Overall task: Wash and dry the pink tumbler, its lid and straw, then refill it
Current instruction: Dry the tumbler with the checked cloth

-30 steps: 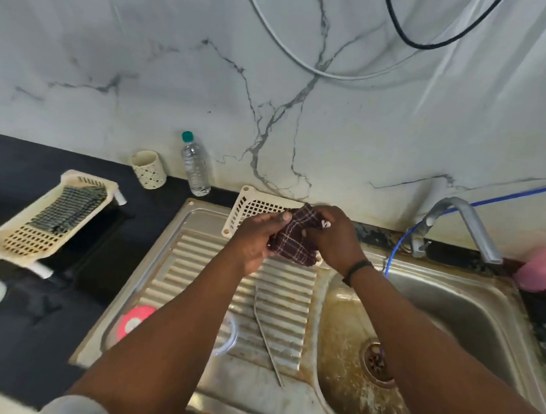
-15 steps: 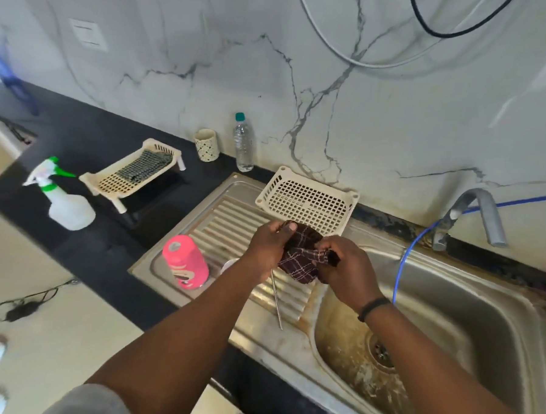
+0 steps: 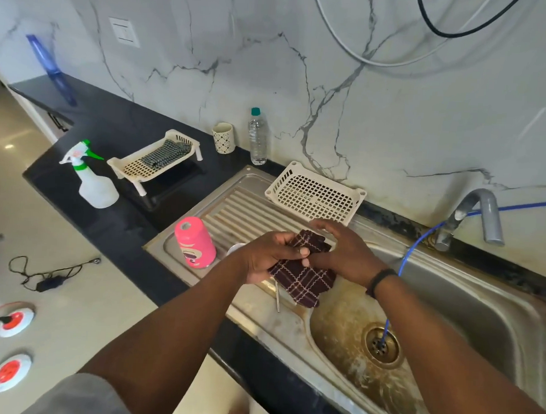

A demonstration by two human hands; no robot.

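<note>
The pink tumbler (image 3: 195,242) stands upside down on the drainboard (image 3: 233,211), to the left of both hands. It looks light and rigid, probably slick while wet, so a wrap around its middle should hold best. The left hand (image 3: 270,257) and the right hand (image 3: 342,251) both pinch a soft checked cloth (image 3: 302,279). Below the cloth lies a thin metal straw (image 3: 278,297). The tumbler is near, but apart from either grip.
</note>
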